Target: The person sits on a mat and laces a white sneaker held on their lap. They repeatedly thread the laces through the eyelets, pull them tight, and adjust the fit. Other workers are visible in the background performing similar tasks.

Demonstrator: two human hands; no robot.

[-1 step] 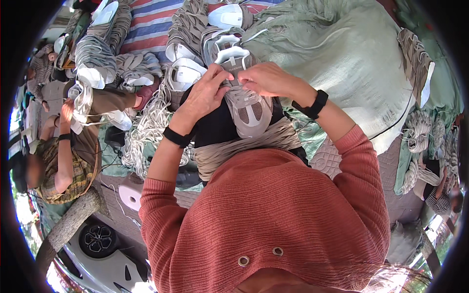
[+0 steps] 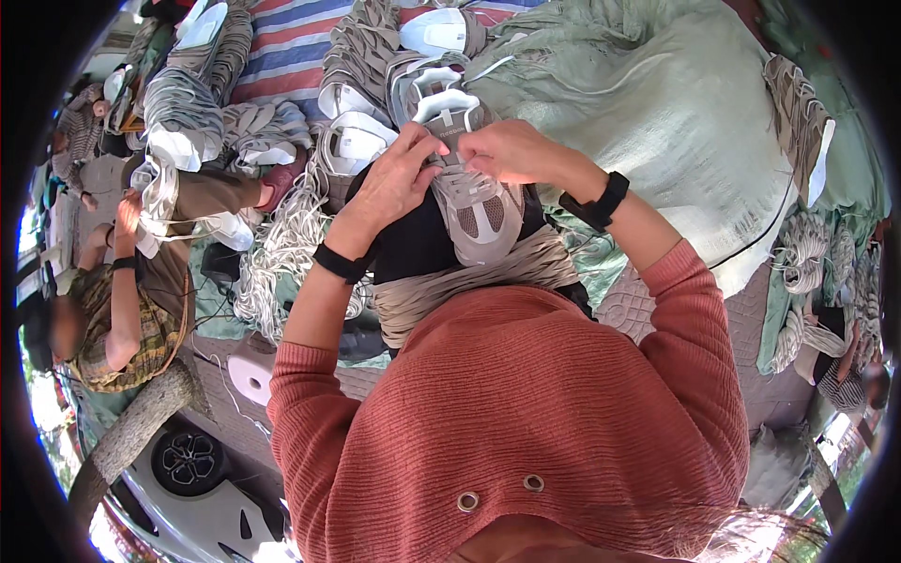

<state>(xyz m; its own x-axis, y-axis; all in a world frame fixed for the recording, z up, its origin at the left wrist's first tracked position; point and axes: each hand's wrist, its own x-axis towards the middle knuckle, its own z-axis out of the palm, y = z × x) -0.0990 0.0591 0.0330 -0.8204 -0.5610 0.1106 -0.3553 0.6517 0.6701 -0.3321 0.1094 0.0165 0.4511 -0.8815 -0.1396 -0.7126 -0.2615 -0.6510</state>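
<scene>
On my lap lies a grey-beige shoe upper, toe toward me, with light laces threaded across its lower eyelets. My left hand is closed at the left edge of its opening, thumb and forefinger on the upper. From the other side, the fingers of my right hand are pinched together by the tongue; the small thing between their tips is hidden. A thick bundle of beige laces stretches across my lap, below the toe.
Stacked shoe uppers and a pale green sack lie beyond my hands. A heap of white laces is to the left, near another person handling uppers. A pink stool and a tree trunk stand lower left.
</scene>
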